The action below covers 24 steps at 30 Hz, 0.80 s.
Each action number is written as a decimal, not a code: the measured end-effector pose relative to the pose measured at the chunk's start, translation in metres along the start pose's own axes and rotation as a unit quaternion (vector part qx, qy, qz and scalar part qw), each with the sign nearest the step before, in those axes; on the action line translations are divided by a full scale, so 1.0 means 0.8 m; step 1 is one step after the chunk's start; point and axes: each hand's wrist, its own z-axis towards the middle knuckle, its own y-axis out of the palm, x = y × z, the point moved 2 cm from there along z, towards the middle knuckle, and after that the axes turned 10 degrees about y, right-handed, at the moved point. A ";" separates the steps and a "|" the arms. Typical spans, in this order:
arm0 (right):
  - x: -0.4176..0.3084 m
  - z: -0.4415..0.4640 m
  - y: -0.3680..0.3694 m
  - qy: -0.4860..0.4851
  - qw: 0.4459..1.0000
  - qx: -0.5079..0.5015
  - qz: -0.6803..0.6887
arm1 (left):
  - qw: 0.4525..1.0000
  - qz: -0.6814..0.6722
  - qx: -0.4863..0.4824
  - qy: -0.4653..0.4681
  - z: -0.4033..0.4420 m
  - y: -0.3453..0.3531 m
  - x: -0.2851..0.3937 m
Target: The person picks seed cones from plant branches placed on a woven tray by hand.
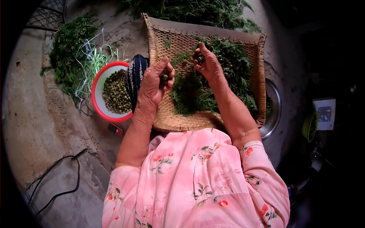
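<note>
My left hand point(155, 81) is raised over the left edge of the woven basket point(180, 121), its fingers curled round several small green cones. Over the basket's upper middle is my right hand point(207, 62), fingers bent and closed round small green cones, the thumb pointing up. Green leafy sprigs point(235, 70) with cones among them lie in the basket beneath and right of my right hand. To the left stands a red-rimmed white bowl point(95, 91) holding many green cones point(116, 91). A dark patterned cloth point(136, 78) lies between this bowl and my left hand.
Piles of green branches lie at the top point(197, 13) and upper left point(70, 49). Pale plastic strips point(95, 68) sit beside the bowl. A metal basin point(275, 110) is partly behind the basket. A black cable point(78, 174) lies lower left, a green container point(310, 126) far right.
</note>
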 end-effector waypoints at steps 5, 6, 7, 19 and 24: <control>-0.001 -0.002 0.006 -0.118 0.933 0.112 -0.323 | 1.000 0.001 0.002 -0.002 0.001 0.000 0.000; 0.003 0.005 0.008 -0.195 0.868 0.130 -0.438 | 1.000 0.001 0.000 0.000 0.001 0.000 0.000; 0.009 0.010 0.004 -0.193 0.868 0.129 -0.438 | 1.000 0.001 -0.003 0.001 0.001 -0.001 0.000; -0.010 -0.010 0.000 0.047 0.989 -0.049 -0.130 | 1.000 0.004 0.004 0.002 0.000 0.001 0.000; -0.016 -0.027 0.013 0.040 0.989 -0.092 0.110 | 1.000 -0.003 -0.003 -0.009 0.001 0.003 0.002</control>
